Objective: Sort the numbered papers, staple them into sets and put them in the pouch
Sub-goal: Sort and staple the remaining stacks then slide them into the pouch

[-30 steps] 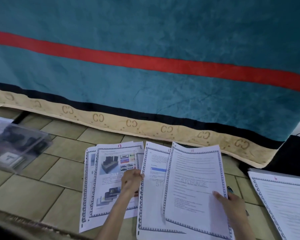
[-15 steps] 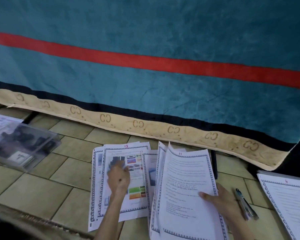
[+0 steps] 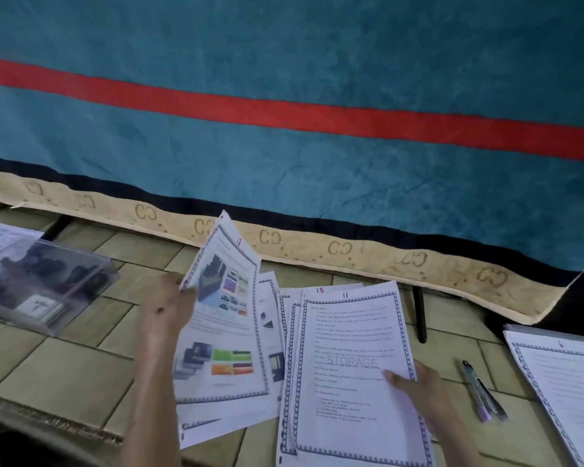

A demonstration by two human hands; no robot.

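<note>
The left hand point(image 3: 164, 306) pinches sheet 13 point(image 3: 228, 298) by its edge, its fingers curled; the page now stands lifted and bent, where a moment ago it lay flat. The right hand point(image 3: 415, 382) grips the stack topped by sheet 11 point(image 3: 348, 358), thumb on top. Right of those fingers lie pens point(image 3: 482, 392) and sheet 6 point(image 3: 567, 382) on the tiled floor point(image 3: 64, 358); left, the clear pouch point(image 3: 41, 288).

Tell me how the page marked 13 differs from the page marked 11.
Page 13 carries colour pictures; page 11 is plain text with a faint STORAGE watermark. The left hand lifts page 13 by its edge, top corner raised; the right hand holds page 11 atop a stack. Both have blue patterned borders and red handwritten numbers.
</note>
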